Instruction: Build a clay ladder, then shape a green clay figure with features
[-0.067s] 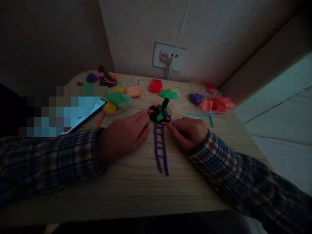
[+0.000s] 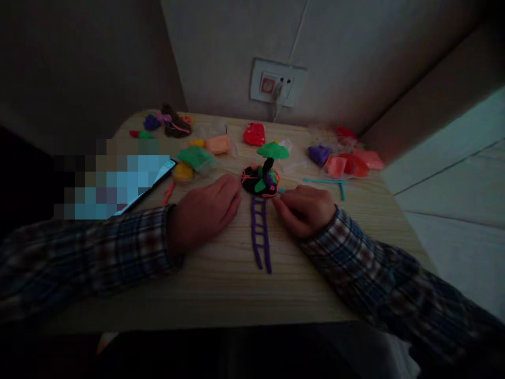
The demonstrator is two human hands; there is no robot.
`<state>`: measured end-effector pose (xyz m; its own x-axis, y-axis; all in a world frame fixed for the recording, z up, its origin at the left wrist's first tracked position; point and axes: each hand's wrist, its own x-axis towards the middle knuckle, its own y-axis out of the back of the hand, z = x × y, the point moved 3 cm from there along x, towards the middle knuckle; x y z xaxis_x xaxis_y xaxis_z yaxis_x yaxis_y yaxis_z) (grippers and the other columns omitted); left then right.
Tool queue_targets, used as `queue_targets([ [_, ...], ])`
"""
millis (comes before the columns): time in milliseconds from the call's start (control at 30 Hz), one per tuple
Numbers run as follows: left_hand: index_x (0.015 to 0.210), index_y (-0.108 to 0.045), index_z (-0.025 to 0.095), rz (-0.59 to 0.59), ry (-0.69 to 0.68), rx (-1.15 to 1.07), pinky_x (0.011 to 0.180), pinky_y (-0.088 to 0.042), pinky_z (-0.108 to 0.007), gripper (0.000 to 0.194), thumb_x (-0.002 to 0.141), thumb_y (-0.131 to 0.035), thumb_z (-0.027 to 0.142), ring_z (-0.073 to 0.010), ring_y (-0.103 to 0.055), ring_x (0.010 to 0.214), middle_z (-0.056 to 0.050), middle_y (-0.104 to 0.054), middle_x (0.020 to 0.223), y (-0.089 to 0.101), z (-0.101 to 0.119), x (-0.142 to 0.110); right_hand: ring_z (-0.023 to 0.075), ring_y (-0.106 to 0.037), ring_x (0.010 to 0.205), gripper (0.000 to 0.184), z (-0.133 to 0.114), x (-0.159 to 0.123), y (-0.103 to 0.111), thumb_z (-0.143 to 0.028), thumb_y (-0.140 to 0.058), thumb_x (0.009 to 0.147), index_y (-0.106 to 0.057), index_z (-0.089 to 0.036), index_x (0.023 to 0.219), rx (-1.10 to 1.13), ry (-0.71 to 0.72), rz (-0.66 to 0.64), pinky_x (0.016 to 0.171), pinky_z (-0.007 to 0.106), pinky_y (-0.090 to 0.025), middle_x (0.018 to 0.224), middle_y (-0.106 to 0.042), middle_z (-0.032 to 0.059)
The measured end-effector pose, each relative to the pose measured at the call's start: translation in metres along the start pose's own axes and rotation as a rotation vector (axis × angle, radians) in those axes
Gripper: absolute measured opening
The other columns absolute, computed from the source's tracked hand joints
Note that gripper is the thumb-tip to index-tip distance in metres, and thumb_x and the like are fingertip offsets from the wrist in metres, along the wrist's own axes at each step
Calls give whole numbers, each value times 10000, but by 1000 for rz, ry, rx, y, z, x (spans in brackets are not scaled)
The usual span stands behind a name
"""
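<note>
While the left hand (image 2: 211, 208) is curled just beside a small clay model (image 2: 249, 185), the right hand (image 2: 311, 210) has its bent fingertips at the model's other side; whether either grips anything, I cannot tell. The model has a green-topped tree (image 2: 273, 151) on a black base, and a purple ladder (image 2: 254, 237) lies flat in front. Behind, on the left, a clear bag holds green clay (image 2: 193, 158), near a peach block (image 2: 217, 144). Farther right, purple clay (image 2: 319, 155) lies beside crumpled clear plastic. The wood-grain table (image 2: 221, 295) also bears a lit screen (image 2: 160, 175), mostly pixelated. A plug (image 2: 278, 90) sits in the wall socket (image 2: 256, 79).
</note>
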<state>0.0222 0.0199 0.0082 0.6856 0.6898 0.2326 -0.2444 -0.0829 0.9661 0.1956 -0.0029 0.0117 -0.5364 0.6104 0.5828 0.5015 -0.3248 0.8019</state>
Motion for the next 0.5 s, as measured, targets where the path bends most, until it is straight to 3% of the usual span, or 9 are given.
queue_targets([
  [67, 888, -507, 131, -50, 60, 8, 540, -398, -269, 235, 940, -292, 209, -158, -540, 628, -37, -540, 761, -1, -1, 0, 90, -343, 413, 384, -1, -2, 2, -170, -434, 869, -395, -205, 489, 40, 9, 2, 480, 249, -294, 427, -401, -49],
  [367, 854, -576, 148, -195, 72, -186, 570, -443, -312, 362, 926, -230, 225, -184, -561, 632, -104, -611, 793, -16, -8, -5, 110, -395, 460, 398, 7, -11, -9, -214, -404, 904, -482, -198, 515, 106, -103, -66, 512, 280, -313, 466, -467, -16],
  [500, 864, -600, 144, -208, 96, -328, 608, -471, -323, 331, 910, -286, 239, -202, -594, 679, -117, -627, 794, -25, -10, -10, 142, -478, 560, 345, 9, -13, -14, -215, -353, 926, -611, -160, 703, 148, -187, -128, 563, 289, -366, 583, -563, 33],
])
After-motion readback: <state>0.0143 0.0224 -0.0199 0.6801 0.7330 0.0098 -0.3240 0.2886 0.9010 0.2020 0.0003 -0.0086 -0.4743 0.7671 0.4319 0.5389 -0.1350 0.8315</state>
